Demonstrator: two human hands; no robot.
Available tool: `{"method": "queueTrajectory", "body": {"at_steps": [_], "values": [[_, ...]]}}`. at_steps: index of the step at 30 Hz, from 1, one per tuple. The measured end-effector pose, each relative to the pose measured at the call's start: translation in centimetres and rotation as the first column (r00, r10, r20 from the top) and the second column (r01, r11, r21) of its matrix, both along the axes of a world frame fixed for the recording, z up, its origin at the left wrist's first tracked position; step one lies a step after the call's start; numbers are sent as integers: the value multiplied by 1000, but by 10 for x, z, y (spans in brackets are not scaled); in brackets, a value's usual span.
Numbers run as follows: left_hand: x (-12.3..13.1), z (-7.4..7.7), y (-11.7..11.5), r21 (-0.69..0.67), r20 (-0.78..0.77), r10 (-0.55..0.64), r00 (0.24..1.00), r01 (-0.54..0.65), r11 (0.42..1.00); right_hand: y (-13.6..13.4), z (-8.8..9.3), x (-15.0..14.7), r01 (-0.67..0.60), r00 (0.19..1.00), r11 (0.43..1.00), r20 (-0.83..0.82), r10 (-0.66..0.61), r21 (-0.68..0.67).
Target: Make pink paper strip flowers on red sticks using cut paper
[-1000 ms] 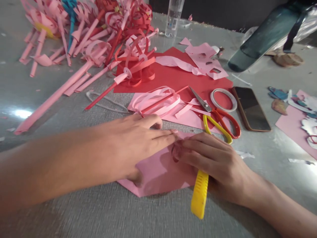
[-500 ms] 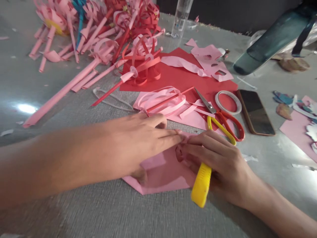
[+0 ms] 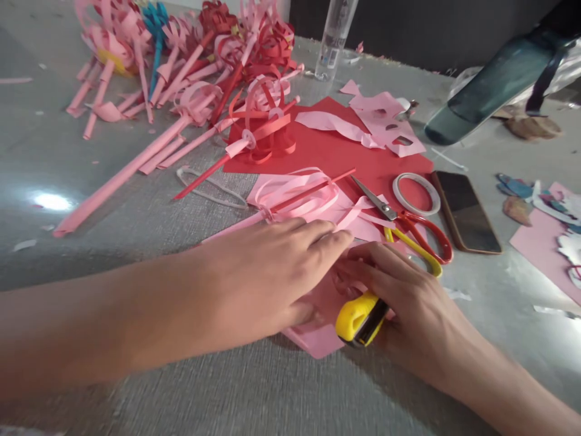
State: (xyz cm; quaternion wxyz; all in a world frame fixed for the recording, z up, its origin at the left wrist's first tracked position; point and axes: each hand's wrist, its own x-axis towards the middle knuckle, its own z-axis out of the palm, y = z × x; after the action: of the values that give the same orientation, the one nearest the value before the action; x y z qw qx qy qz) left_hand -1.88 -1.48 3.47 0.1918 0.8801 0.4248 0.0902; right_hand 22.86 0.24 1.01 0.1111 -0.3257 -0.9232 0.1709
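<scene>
My left hand [image 3: 267, 275] lies flat, fingers together and stretched out, pressing down on a pink paper sheet [image 3: 318, 339] on the grey table. My right hand [image 3: 399, 303] is closed round a yellow utility knife [image 3: 358, 318], its front end hidden under my fingers at the paper. Both hands' fingertips meet over the sheet. Just beyond them lies a pink paper flower [image 3: 295, 194] of looped strips on a red stick.
Scissors [image 3: 408, 227] with red and yellow handles, a tape roll [image 3: 416, 192] and a dark phone [image 3: 465, 212] lie right of a red sheet [image 3: 331, 151]. A heap of pink and red paper flowers [image 3: 181, 66] fills the far left. A clear bottle [image 3: 333, 36] and a dark bottle [image 3: 490, 85] stand behind.
My left hand has slid toward me and now covers most of the pink sheet. The knife has swung so its yellow butt points at the camera. The view has shifted slightly.
</scene>
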Motion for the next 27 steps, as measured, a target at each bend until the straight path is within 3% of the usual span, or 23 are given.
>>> {"method": "queueTrajectory", "body": {"at_steps": [3,7,10,18,23,27], "values": [[4,1,2,-100,107,130,986,-120,988,1,0,1,-18,1000,1000,-12,18,-2],[4,6,8,-318,113,249,962,-202,926,1,-2,1,-19,999,1000,-46,19,8],[3,7,12,-425,127,231,965,-157,891,3,-6,2,-32,995,999,-93,34,17],[3,5,15,-483,246,146,958,-9,876,3,-8,4,-102,950,995,-298,91,-22],[2,8,12,-598,332,233,914,13,801,-1,-3,1,71,899,995,-428,-94,-68],[5,6,5,-632,366,294,883,4,775,-3,-1,-3,199,798,936,-507,-326,-290]]}}
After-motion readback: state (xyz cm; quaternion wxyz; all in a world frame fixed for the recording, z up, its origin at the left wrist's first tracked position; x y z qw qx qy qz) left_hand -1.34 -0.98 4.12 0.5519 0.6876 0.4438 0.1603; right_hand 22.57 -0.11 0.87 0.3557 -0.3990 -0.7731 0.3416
